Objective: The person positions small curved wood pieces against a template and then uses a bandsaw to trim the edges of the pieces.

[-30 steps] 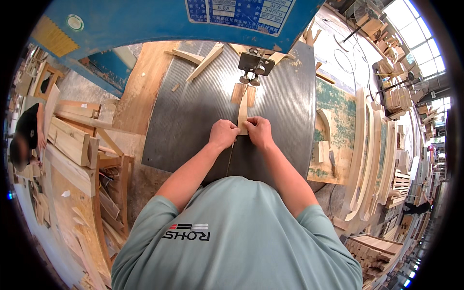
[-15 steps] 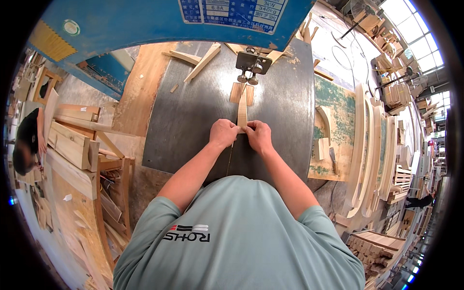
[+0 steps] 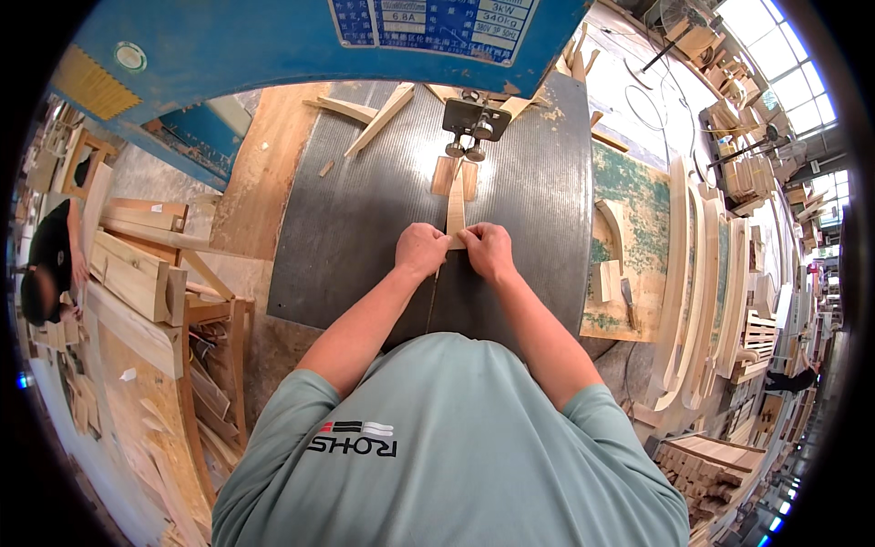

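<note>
A narrow, tapered wooden piece lies on the dark metal table of a blue bandsaw. Its far tip meets the wooden insert below the saw's blade guide. My left hand pinches the near end of the piece from the left. From the right, my right hand grips the same end, thumb on top. The two hands are almost touching. The blade itself is too fine to make out at the tip.
Offcut strips lie on the table's far left. At right, a worn green board carries a curved wooden part and a brush-like tool. Long curved boards stand beyond. Left is a timber-laden bench, with another person there.
Both hands and the wooden piece have shifted very slightly forward, toward the blade guide. The grip is the same. At far left, the other person has moved a little.
</note>
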A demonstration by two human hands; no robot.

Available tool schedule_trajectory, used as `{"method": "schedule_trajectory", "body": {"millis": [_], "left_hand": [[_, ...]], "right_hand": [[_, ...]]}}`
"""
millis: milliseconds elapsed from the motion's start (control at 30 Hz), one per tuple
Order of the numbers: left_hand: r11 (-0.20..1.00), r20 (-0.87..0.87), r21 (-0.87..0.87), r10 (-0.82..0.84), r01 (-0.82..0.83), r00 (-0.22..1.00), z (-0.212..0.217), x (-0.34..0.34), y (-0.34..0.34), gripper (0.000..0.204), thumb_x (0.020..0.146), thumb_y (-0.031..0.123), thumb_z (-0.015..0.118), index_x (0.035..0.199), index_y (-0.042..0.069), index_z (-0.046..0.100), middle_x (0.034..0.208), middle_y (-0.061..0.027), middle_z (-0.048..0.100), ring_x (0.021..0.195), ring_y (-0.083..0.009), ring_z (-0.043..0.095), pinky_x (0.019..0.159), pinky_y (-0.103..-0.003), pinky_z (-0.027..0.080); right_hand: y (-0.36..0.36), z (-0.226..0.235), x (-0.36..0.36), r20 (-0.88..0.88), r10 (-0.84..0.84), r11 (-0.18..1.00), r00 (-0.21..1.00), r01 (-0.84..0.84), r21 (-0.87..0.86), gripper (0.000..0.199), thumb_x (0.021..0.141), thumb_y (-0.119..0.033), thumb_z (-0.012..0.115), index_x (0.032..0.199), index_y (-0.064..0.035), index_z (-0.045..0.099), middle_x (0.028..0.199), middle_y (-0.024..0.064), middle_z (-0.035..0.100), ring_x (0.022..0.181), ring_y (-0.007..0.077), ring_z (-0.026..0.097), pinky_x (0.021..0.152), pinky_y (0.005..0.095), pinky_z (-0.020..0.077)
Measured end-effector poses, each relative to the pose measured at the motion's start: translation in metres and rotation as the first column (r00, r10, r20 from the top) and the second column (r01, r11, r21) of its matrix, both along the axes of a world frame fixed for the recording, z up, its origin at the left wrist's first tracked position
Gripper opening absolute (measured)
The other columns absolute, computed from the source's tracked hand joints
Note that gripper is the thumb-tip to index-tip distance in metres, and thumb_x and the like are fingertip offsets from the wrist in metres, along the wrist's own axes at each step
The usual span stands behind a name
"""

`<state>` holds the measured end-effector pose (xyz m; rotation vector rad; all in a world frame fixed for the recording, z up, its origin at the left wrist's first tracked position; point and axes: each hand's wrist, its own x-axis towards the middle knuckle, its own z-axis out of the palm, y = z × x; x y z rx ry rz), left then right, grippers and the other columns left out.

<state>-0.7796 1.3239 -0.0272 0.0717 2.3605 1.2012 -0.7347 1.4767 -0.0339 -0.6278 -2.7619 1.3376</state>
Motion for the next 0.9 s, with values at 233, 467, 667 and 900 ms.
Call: {"method": "schedule_trajectory", "body": {"millis": [233, 467, 667, 900], "left_hand": [[0.999, -0.033, 0.033, 0.014, -0.013, 0.999, -0.006, -0.005, 0.003, 0.024, 0.082, 0.022, 0.068, 0.074, 0.001, 0.075, 0.059, -0.0083, 0.068, 0.051, -0.016, 0.066, 0.057, -0.031, 0.055], [0.999, -0.023, 0.04, 0.025, -0.025, 0.999, -0.008, -0.012, 0.006, 0.022, 0.083, 0.02, 0.068, 0.078, 0.0, 0.075, 0.061, -0.0088, 0.069, 0.051, -0.0156, 0.066, 0.057, -0.031, 0.055], [0.995, 0.05, 0.063, 0.077, -0.08, 0.996, -0.006, -0.011, 0.008, 0.023, 0.084, 0.024, 0.065, 0.079, 0.005, 0.077, 0.064, -0.01, 0.071, 0.061, -0.021, 0.071, 0.069, -0.035, 0.057], [0.966, -0.161, 0.154, 0.232, -0.208, 0.959, -0.014, 0.014, -0.018, 0.02, 0.086, 0.018, 0.068, 0.087, -0.002, 0.071, 0.068, -0.009, 0.07, 0.054, -0.0162, 0.066, 0.056, -0.031, 0.053]], "right_hand": [[0.002, -0.002, -0.006, -0.022, -0.014, 1.0, 1.0, 0.013, -0.028, 0.024, 0.086, -0.021, 0.074, 0.088, 0.0025, 0.075, 0.076, 0.0178, 0.072, 0.067, 0.0247, 0.07, 0.066, 0.0375, 0.0537], [0.004, 0.004, -0.015, 0.016, -0.019, 0.999, 1.0, 0.02, -0.042, 0.025, 0.085, -0.023, 0.073, 0.085, 0.0018, 0.076, 0.078, 0.0215, 0.071, 0.074, 0.032, 0.071, 0.072, 0.0409, 0.0543], [0.006, 0.002, -0.021, 0.003, -0.036, 0.998, 0.999, 0.036, -0.048, 0.025, 0.085, -0.024, 0.073, 0.085, 0.0015, 0.076, 0.076, 0.0211, 0.071, 0.072, 0.0321, 0.071, 0.072, 0.041, 0.0541], [0.008, 0.002, -0.028, 0.008, -0.009, 1.0, 1.0, 0.009, -0.017, 0.026, 0.086, -0.023, 0.075, 0.088, 0.0028, 0.076, 0.076, 0.0177, 0.072, 0.067, 0.0224, 0.069, 0.066, 0.0375, 0.0533]]}}
